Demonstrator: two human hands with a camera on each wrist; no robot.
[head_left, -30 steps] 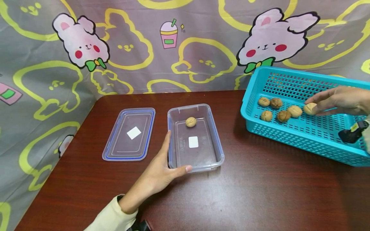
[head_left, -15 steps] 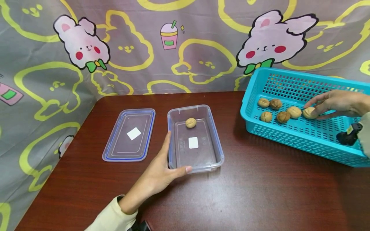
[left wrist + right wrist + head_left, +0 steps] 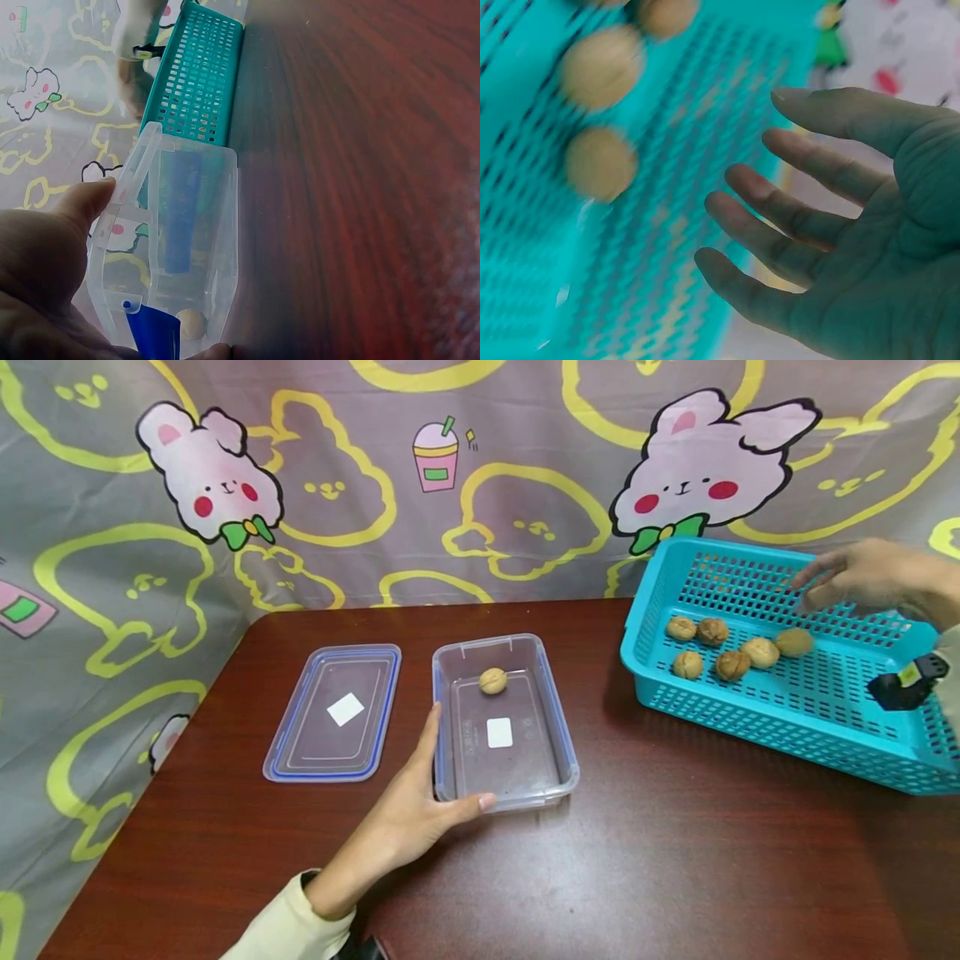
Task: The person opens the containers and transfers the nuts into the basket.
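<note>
Rightmost walnut (image 3: 793, 642) lies on floor of teal basket (image 3: 757, 714), end of row of six walnuts (image 3: 731, 649), just below and clear of right hand (image 3: 862, 581). Right hand empty, fingers spread and relaxed above basket, touching nothing. Left hand (image 3: 408, 806) rests against near-left corner of clear plastic container (image 3: 566, 752), thumb along near wall, fingers straight along left side. Single walnut (image 3: 492, 681) inside container near far end. Container lid (image 3: 333, 710) flat on brown table (image 3: 675, 860), just beside container's left.
</note>
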